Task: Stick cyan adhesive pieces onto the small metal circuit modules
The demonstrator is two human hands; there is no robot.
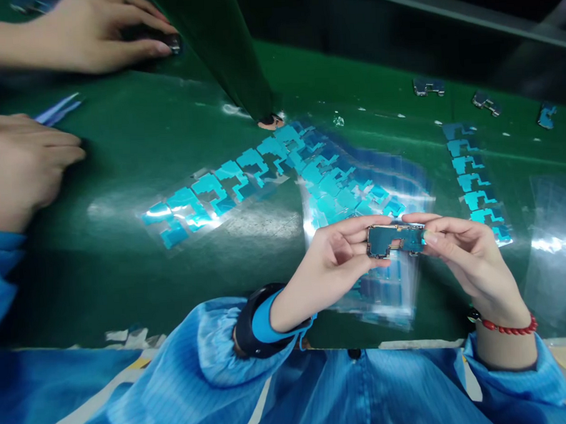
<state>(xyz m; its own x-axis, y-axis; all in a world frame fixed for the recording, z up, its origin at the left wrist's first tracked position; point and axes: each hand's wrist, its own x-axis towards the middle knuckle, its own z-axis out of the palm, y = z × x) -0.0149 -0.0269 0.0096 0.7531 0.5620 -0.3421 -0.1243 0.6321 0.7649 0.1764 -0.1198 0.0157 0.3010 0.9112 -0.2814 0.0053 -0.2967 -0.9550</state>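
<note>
Green glossy belt (125, 256) carries three clear film sheets of cyan stickers (225, 183), while my left hand (334, 263) and right hand (463, 251) pinch one small rectangular blue circuit board (395, 239) above it.

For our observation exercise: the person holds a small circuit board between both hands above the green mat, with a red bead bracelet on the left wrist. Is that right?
Not quite. The head view shows the red bead bracelet on the right wrist; the left wrist wears a dark strap. The rest stands: left hand and right hand hold the circuit board above the green mat.
</note>
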